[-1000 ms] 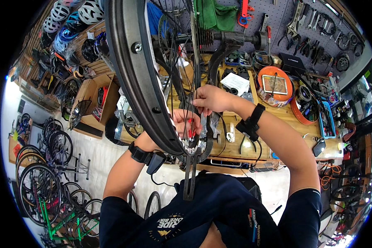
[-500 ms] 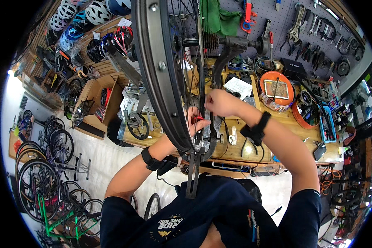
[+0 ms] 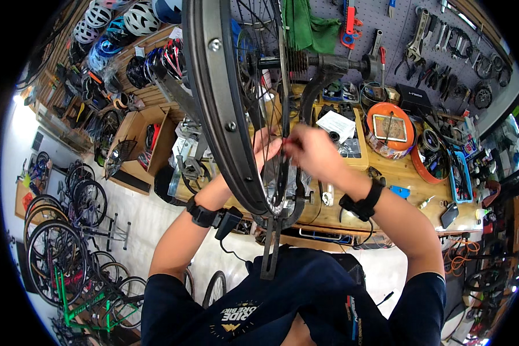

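A bicycle wheel (image 3: pixel 209 86) stands upright in a dark metal truing stand (image 3: pixel 324 74), with a cassette (image 3: pixel 297 61) on its hub. My left hand (image 3: pixel 265 145) reaches in among the spokes near the bottom of the rim, partly hidden behind it. Its fingers are pinched, at a small red tool (image 3: pixel 283 140) that shows only as a red bit between my two hands. From the other side, my right hand (image 3: pixel 316 154) meets it with curled fingers, slightly smeared by motion. Whatever the right fingertips hold is hidden. A slotted metal bar (image 3: pixel 269 254) sticks out below the wheel toward me.
The wooden workbench (image 3: pixel 352 216) carries an orange round tub (image 3: pixel 380 115), a blue tray (image 3: pixel 460 173), a dark phone-like slab (image 3: pixel 450 215) and a white paper (image 3: pixel 335 126). Tools hang on the pegboard (image 3: pixel 406 40). An open cardboard box (image 3: pixel 127 167) and parked bicycles (image 3: pixel 57 259) are at left.
Both hands have moved up along the wheel, the right one also slightly rightward. The red tool, earlier lower in my left hand, now shows higher between both hands.
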The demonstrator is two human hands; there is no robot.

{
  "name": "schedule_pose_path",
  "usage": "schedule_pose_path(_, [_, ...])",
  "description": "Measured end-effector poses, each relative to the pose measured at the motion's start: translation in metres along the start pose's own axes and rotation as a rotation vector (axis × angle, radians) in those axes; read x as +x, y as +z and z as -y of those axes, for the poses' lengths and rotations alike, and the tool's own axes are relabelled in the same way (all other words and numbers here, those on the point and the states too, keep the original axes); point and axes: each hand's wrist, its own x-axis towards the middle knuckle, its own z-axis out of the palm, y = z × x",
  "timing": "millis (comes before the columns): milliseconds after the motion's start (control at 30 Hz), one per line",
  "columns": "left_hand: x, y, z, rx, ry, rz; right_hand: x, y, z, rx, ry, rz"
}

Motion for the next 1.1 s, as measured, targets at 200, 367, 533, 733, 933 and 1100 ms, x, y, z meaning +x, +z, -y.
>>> schedule_pose_path(200, [0.006, -0.005, 0.019, 0.010, 0.117, -0.062, -0.012, -0.035, 0.011, 0.334, 0.280, 0.191])
schedule_pose_path(367, [0.021, -0.007, 0.043, -0.207, 0.113, 0.041, -0.032, -0.015, 0.011, 0.588, 0.277, 0.286])
schedule_pose_path(533, [0.031, -0.012, 0.045, -0.217, 0.070, 0.101, -0.035, 0.004, -0.001, 0.401, 0.211, 0.204])
schedule_pose_path(733, [0.026, -0.011, 0.048, -0.156, 0.168, 0.064, -0.037, 0.020, -0.004, 0.316, 0.171, 0.188])
schedule_pose_path(933, [-0.009, -0.010, -0.012, -0.153, -0.214, -0.065, -0.038, 0.025, 0.002, 0.238, 0.188, 0.111])
schedule_pose_path(1100, [-0.015, -0.002, -0.004, -0.117, -0.134, -0.070, -0.034, 0.029, -0.002, 0.307, 0.247, 0.131])
